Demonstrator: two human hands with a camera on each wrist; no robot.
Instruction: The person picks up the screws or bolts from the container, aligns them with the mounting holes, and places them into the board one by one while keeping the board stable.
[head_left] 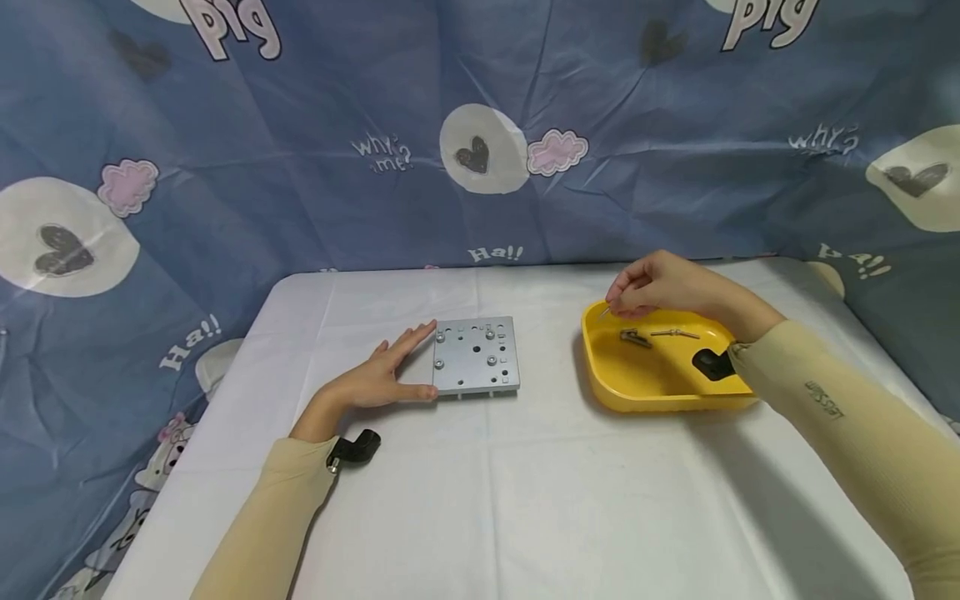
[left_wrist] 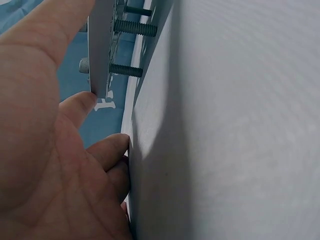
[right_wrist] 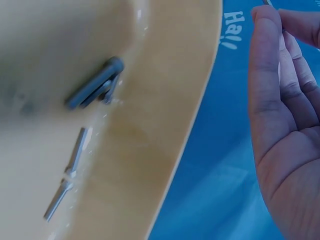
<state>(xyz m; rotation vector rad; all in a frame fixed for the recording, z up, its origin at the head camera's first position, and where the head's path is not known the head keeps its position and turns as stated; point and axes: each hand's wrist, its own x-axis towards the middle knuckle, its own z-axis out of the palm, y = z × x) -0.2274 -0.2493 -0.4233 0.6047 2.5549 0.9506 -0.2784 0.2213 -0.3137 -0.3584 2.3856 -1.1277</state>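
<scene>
Silver-grey metal plate (head_left: 475, 367), rectangular, drilled: on the left-centre of the white-covered bench (head_left: 600, 500). Four socket-head screws (head_left: 491, 361) stand in its top face; threaded shanks (left_wrist: 134, 27) project below. Handling, as judged: stiff, fairly heavy, smooth-faced, not fragile; best taken by opposite side edges, clear of the shanks.

Slim screw (head_left: 604, 312), one: above the far left rim of the yellow tray (head_left: 637, 403). Handling, as judged: light, rigid, easily dropped; best pinched near the head, tip free.

Further stock, inside the tray: dark bolts (head_left: 635, 337), clustered, count unclear; two slim fasteners (head_left: 675, 333), lying nearly end to end.

Hands, two. Left hand (head_left: 378, 383): fingers extended, thumb spread wide, touching the plate's left edge without closing round it; forearm reaches in from lower left. Right hand (head_left: 648, 287): thumb and forefinger pinch the slim screw; wrist arched over the tray, forearm slanting in from the right.
</scene>
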